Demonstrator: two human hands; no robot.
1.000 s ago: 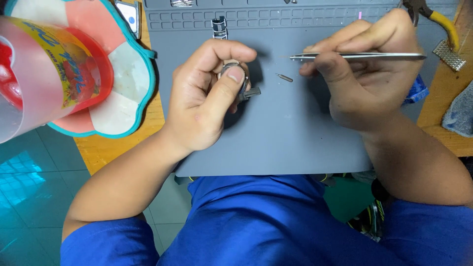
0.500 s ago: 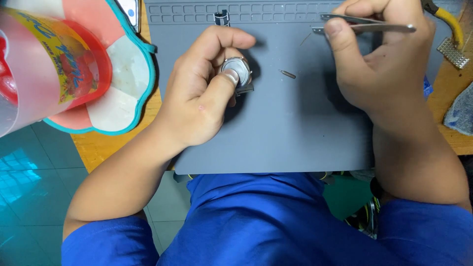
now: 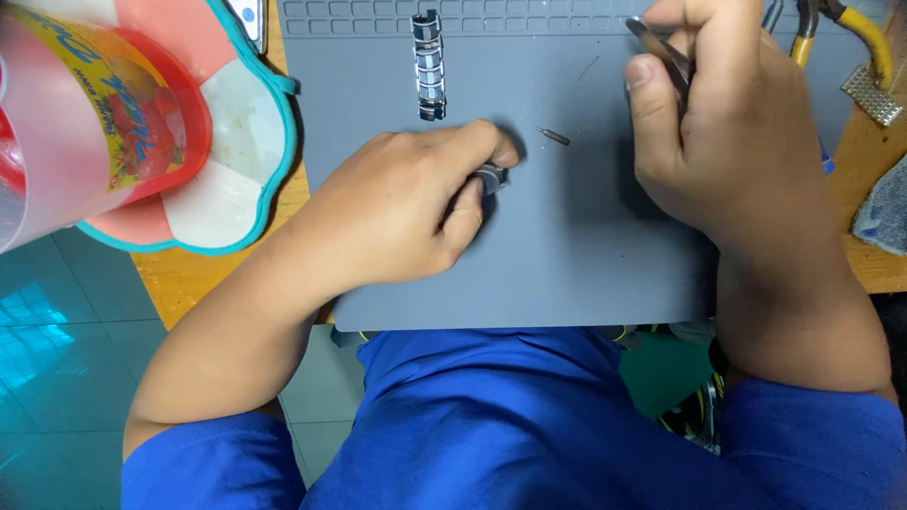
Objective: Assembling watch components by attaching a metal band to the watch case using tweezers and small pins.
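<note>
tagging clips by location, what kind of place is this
Probably a small watch-repair bench: a grey silicone work mat on a wooden table, a detached metal watch-band segment, and slim metal tweezers in the right hand.

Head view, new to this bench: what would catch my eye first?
Two hands on a grey mat: the left hand cups a small metal watch case mid-mat, the right hand grips tweezers near the top edge. A pink cup fills the upper left; a metal watch band lies above the left hand.
</note>
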